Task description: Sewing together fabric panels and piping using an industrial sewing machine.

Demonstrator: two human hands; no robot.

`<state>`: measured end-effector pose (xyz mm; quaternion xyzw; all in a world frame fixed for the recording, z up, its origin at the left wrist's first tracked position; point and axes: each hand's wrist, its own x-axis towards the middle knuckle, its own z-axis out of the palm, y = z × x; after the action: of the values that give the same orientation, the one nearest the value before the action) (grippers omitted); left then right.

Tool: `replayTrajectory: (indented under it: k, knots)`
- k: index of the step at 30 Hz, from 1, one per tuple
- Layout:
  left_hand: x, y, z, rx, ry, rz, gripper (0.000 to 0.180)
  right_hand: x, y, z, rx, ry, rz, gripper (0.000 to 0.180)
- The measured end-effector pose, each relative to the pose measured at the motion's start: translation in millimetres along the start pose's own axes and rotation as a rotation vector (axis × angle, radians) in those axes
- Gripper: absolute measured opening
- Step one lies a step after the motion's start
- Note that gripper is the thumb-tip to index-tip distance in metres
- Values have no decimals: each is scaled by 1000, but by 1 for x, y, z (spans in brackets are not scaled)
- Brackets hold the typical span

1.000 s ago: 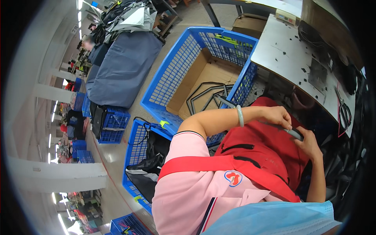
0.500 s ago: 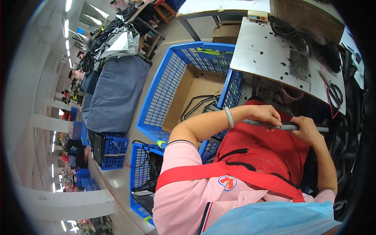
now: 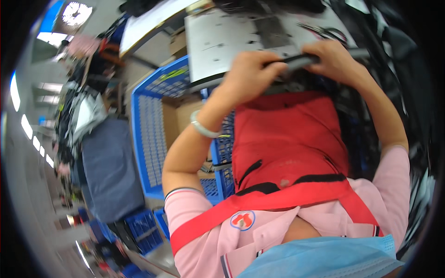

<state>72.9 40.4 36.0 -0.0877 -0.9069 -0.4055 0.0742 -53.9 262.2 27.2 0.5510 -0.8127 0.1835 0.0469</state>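
Note:
Both my hands grip a narrow grey and black strip [image 3: 299, 62], held up just in front of the table's near edge. My left hand [image 3: 252, 76] is closed round it, thumb on top, with a pale bangle on the wrist. My right hand [image 3: 334, 61] is closed on the strip farther to the right. The strip sticks out past both hands, its left end passing behind my left wrist. Its material is blurred; it looks like fabric or trim. Below it a red apron [image 3: 289, 132] covers my lap.
A white work table [image 3: 208, 37] carries scissors [image 3: 330, 33] and small dark scraps. At my left stands a blue plastic crate [image 3: 148, 134] with cardboard inside. Beyond it, a grey-blue cloth [image 3: 111, 171] covers a stack. Dark material [image 3: 403, 78] hangs at the right.
My hands have lifted the strip from over my lap toward the table edge and spread farther apart along it. The view has shifted, bringing the table nearer the top.

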Motion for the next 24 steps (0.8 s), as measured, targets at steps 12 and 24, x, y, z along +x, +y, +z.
replayTrajectory:
  k: [12, 24]
  knots:
    - [80, -45, 1, 60, 192, -29, 29, 47, 49, -19, -148, -72, 215, 43]
    - [108, -73, 7, -69, 136, -145, 30, 51, 81, -1, -82, 122, 47, 44]
